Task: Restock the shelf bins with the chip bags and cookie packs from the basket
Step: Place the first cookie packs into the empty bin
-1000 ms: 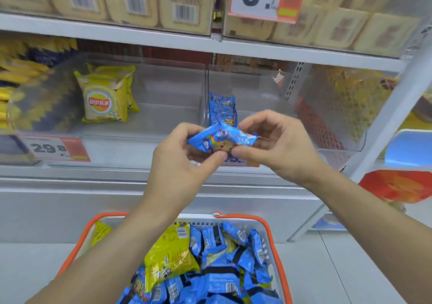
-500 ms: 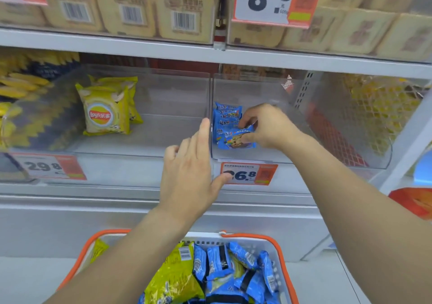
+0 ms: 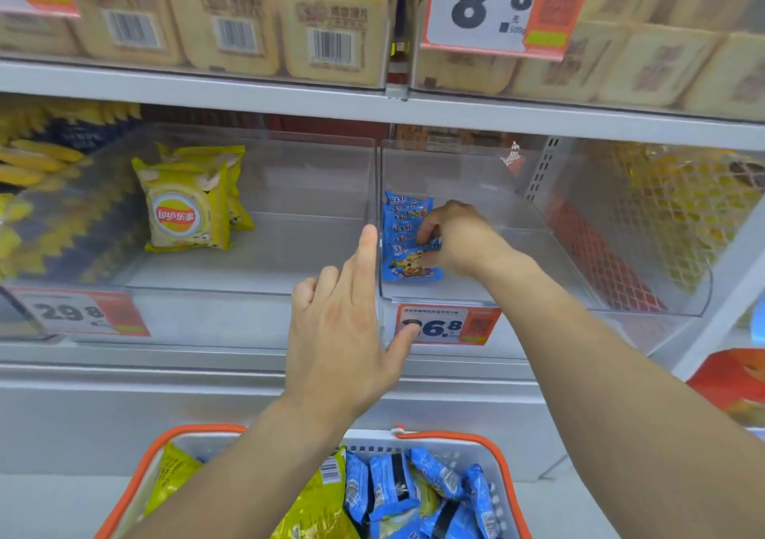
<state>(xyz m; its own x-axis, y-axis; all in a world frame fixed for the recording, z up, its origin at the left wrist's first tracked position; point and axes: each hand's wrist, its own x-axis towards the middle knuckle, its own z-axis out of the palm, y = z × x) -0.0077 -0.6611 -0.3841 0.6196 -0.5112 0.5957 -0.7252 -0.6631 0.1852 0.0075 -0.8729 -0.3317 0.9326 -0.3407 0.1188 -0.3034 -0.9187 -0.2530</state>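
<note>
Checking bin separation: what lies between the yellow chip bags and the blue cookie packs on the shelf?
In the head view, bare bin floor, then the clear plastic divider wall separates the yellow chip bags from the blue cookie packs.

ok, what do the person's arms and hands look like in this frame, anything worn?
Both are bare. The left hand and right hand show no gloves, rings or other markings. Both forearms are uncovered from wrist to frame edge: no sleeves, watch or bracelet in view. Anything above the elbows is out of frame.
</note>
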